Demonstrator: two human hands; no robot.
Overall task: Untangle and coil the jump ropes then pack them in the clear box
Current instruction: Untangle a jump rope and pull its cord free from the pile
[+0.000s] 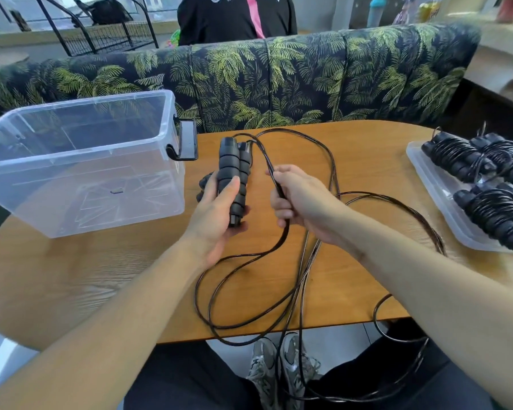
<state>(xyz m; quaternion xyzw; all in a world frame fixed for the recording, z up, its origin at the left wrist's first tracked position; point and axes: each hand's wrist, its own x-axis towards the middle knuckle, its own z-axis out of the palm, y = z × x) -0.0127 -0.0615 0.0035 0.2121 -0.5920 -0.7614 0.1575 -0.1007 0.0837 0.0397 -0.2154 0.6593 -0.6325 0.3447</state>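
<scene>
Two handles (pixel 234 176) sit gripped in the left hand (pixel 216 208); right hand (pixel 301 202) pinches the cord (pixel 278 187), probably the same rope, box (pixel 80 161) beside on the bench (pixel 352 161).

Both bare forearms reach forward from the near edge of the bench, converging toward its middle. The left hand (pixel 219 208) is turned palm inward, its thumb pressed along the near side of a pair of black foam jump-rope handles (pixel 234 179) held upright together, the fingers wrapped round behind them with the fingertips just showing at the left. The right hand (pixel 296 199) sits just beside it, slightly nearer the right edge, closed in a loose fist with the knuckles up; the black cord (pixel 274 179) passes through its grip, pinched between thumb and forefinger at the top and leaving below the curled fingers. The two hands do not touch.
</scene>
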